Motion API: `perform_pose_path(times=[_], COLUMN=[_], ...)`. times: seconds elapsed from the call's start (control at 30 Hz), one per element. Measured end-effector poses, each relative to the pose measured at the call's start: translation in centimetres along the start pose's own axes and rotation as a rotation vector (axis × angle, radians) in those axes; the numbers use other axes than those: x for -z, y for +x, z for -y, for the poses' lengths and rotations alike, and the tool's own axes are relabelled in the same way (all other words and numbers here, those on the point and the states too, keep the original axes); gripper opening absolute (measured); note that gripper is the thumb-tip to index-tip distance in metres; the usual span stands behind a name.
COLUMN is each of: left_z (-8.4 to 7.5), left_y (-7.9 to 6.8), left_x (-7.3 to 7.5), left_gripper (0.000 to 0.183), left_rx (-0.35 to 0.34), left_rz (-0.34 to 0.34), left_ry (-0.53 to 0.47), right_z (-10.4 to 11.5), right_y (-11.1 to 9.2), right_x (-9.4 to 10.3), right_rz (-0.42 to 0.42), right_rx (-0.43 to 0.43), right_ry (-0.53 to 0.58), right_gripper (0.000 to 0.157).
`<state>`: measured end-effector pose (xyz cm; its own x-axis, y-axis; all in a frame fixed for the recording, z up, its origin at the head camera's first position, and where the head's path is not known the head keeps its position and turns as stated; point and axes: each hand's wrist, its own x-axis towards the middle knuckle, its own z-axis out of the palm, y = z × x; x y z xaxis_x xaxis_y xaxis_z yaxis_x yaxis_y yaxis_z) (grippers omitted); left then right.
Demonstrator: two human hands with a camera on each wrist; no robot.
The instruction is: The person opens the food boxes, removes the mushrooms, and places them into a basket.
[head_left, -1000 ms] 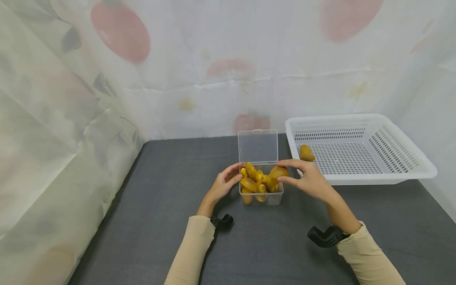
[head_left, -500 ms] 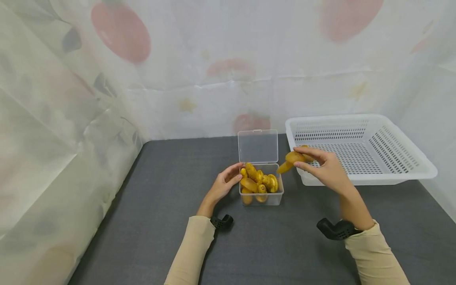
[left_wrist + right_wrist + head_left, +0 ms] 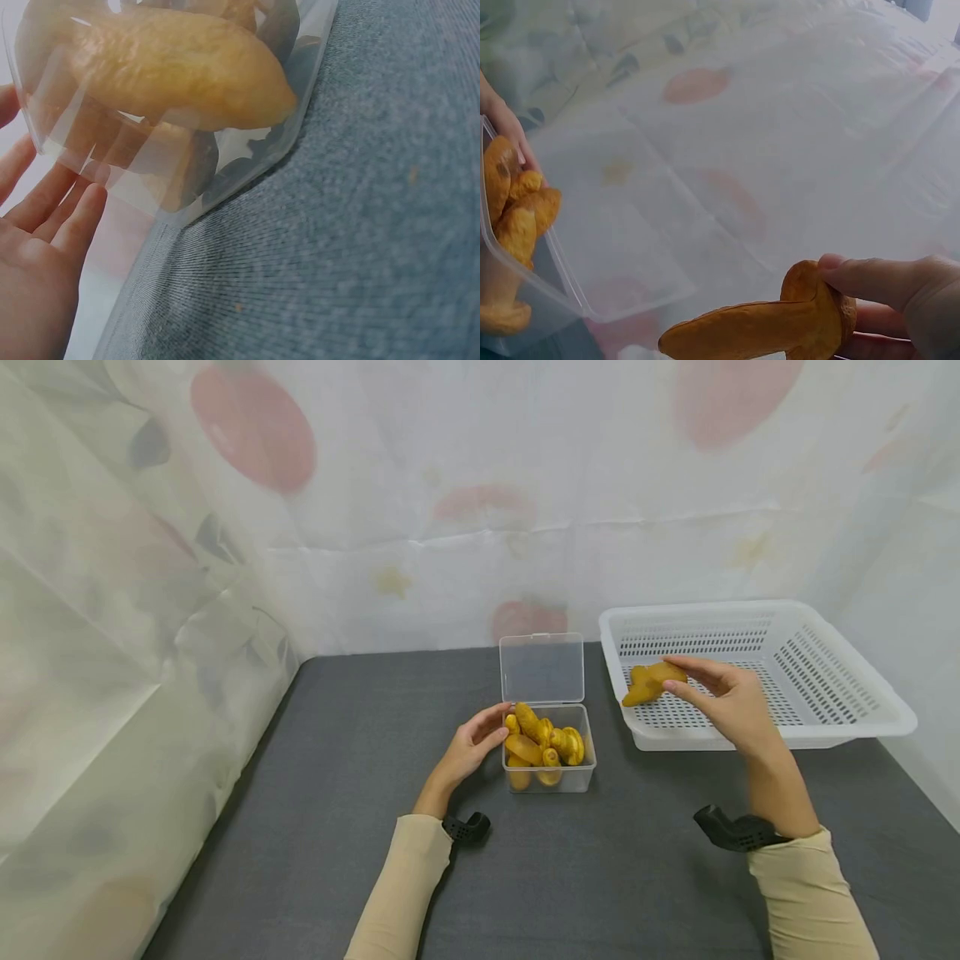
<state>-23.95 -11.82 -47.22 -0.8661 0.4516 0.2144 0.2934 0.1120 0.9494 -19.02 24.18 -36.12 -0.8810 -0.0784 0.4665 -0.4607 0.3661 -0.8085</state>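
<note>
A yellow-brown mushroom (image 3: 810,319) is pinched by its cap between the thumb and fingers of my right hand (image 3: 723,697). In the head view it hangs over the left end of the white basket (image 3: 847,731), its stem pointing left. It overlaps another mushroom (image 3: 637,674) lying in there. My left hand (image 3: 472,747) rests its fingertips against the left wall of a clear plastic box (image 3: 573,781). Several mushrooms (image 3: 528,747) are piled in this box. Through its wall, the left wrist view shows one mushroom (image 3: 187,71) up close.
The hinged lid (image 3: 542,668) of the box stands up at the back. A dark grey cloth (image 3: 360,760) covers the table. Behind it hangs a pale printed curtain (image 3: 465,560), which also runs along the left side.
My right hand has lifted a mushroom out of the clear box and carried it right, over the basket. My left hand has stayed at the box.
</note>
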Motion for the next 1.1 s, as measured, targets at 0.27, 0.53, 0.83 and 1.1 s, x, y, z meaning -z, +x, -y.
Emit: perform_pose_path(times=[0.27, 0.53, 0.83, 1.1], left_z=[0.1, 0.0, 0.0, 0.0], left_y=[-0.1, -0.1, 0.0, 0.0], left_x=[0.1, 0.1, 0.1, 0.0], left_gripper=[0.047, 0.047, 0.047, 0.046], left_rx=[0.009, 0.024, 0.021, 0.026], left_rz=[0.005, 0.001, -0.005, -0.004], left_ry=[-0.002, 0.004, 0.008, -0.004], right_z=[-1.5, -2.4, -3.2, -3.6], right_y=[-0.3, -0.5, -0.7, -0.9], right_x=[1.0, 1.6, 1.8, 1.8], right_rz=[-0.017, -0.032, 0.017, 0.104], right_rx=[-0.103, -0.149, -0.219, -0.286], right_ry=[0.001, -0.051, -0.164, -0.271], right_gripper=[0.038, 0.039, 0.046, 0.048])
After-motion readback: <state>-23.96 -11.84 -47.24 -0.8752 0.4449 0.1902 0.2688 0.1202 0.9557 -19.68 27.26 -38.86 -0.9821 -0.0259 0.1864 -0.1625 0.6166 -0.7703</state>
